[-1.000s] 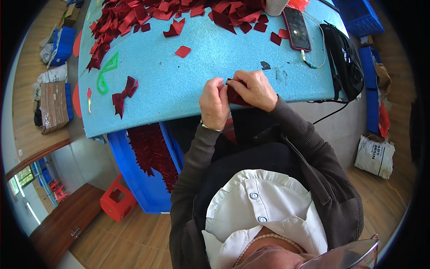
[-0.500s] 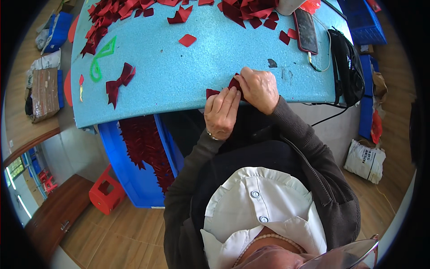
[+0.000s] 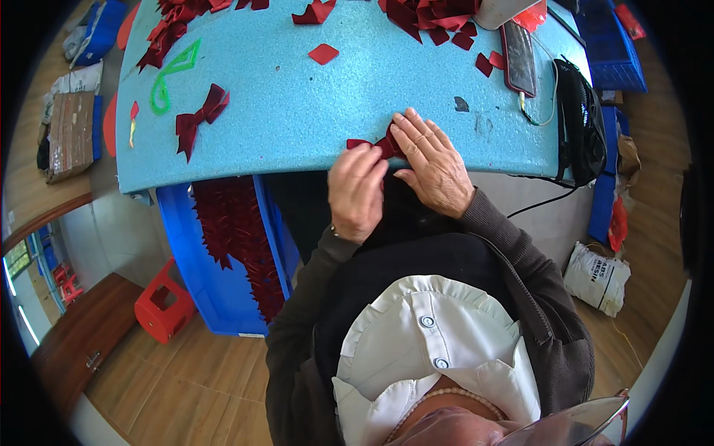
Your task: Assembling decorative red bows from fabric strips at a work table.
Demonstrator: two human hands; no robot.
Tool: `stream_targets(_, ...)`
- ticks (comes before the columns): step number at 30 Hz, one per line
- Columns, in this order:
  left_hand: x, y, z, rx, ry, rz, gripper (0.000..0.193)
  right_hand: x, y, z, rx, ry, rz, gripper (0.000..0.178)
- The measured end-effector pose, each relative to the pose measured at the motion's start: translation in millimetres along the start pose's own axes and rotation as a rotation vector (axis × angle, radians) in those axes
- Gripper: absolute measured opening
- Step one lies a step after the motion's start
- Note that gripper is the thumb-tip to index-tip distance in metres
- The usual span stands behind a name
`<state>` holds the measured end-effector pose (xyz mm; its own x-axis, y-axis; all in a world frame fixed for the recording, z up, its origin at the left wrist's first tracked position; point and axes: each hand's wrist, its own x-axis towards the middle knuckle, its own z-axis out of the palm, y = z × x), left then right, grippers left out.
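At the near edge of the light blue table (image 3: 297,111), a dark red velvety ribbon bow (image 3: 388,145) lies partly covered by both hands. My right hand (image 3: 435,165) rests flat over the bow's right side, fingers stretched out. Over its left part, my left hand (image 3: 355,192) is curled, its fingertips on the ribbon and its thumb largely hidden. A finished-looking bow (image 3: 199,123) of the same red lies farther left. Beyond the hands is a single red diamond-shaped piece (image 3: 323,53).
Red ribbon pieces (image 3: 435,16) are heaped along the far side. At the right are a phone (image 3: 519,63) on a cable and a black bag (image 3: 579,123). A green loop (image 3: 169,74) lies left. Below stands a blue bin (image 3: 216,297) holding red ribbon, near a red stool (image 3: 163,305).
My right hand has gone from a closed grip to lying flat on the bow. My left hand has drawn slightly back and left, its fingers now more curled. The view has shifted slightly.
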<state>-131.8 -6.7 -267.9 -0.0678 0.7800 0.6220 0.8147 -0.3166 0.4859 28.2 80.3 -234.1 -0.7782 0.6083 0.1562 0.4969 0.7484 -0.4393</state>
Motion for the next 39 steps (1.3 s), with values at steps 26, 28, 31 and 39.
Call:
stream_targets(26,39,-22,4,-0.763,-0.184,-0.811,0.012,-25,6,14,-0.117,0.026,-0.144,0.053)
stream_targets(28,45,-27,2,-0.766,-0.233,-0.826,0.013,-24,5,12,-0.106,0.038,-0.128,0.054)
stream_targets(31,48,-26,0,-0.773,-0.320,-0.856,0.016,-26,3,14,-0.089,0.057,-0.104,0.055)
stream_targets(39,28,8,2,-0.283,-0.135,-0.647,0.047,-31,-5,15,-0.065,0.069,-0.044,0.060)
